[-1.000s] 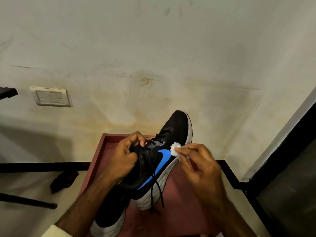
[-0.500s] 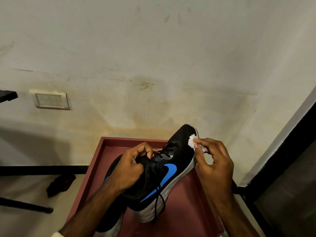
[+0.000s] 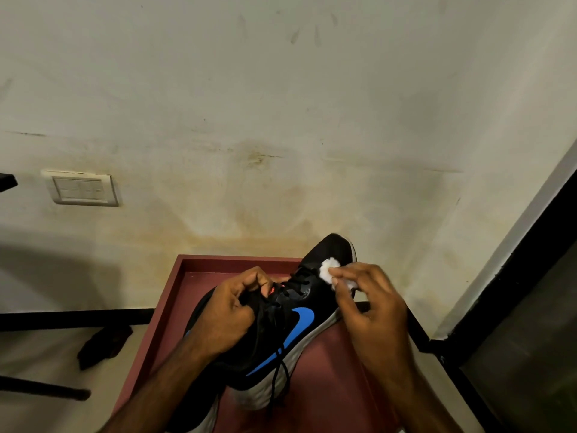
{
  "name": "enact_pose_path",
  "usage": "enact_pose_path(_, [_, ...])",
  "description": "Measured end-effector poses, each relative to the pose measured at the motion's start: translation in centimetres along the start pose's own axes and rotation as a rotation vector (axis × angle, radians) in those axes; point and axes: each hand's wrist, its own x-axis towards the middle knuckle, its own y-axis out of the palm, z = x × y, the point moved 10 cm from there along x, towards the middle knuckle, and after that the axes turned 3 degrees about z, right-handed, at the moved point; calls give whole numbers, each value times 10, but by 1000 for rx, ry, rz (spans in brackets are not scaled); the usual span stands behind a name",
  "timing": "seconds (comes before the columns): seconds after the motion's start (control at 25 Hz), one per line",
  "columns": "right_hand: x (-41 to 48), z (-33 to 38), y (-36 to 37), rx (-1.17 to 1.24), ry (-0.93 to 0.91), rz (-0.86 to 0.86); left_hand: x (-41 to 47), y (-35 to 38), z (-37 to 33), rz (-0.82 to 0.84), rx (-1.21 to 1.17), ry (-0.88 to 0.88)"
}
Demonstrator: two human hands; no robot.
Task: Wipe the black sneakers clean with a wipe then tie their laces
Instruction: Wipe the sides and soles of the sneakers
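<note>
The black mesh sneaker with blue swoosh and white sole (image 3: 290, 326) is held tilted above the dark red rimmed tray (image 3: 175, 295), toe pointing far right. The left hand (image 3: 228, 317) is closed around its collar and tongue. The right hand (image 3: 371, 304) pinches a crumpled white wipe (image 3: 331, 271) against the toe area. Loose black laces (image 3: 279, 370) hang near the sole.

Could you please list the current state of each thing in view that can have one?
Held sneaker: lifted and tilted, laces untied and dangling.
Second sneaker: lying on the tray beneath, mostly hidden.
Wipe: crumpled, pressed on the held sneaker's toe area.
Left hand: gripping the sneaker's collar.
Right hand: pinching the wipe.
Red tray: under both sneakers.
</note>
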Motion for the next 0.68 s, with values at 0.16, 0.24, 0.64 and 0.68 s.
enact_pose_path(0.16, [16,-17,-17,23,78,-118,-2,14,-17,4,36,58])
enact_pose_path(0.24, [23,-26,-33,27,124,-197,-8,26,-33,-2,180,164])
enact_pose_path(0.64, [26,-10,-22,-89,-1,-128,-22,70,-60,-38,666,475])
enact_pose_path(0.68, [24,-9,-19,-67,-5,-110,-20,68,-56,-34,629,386])
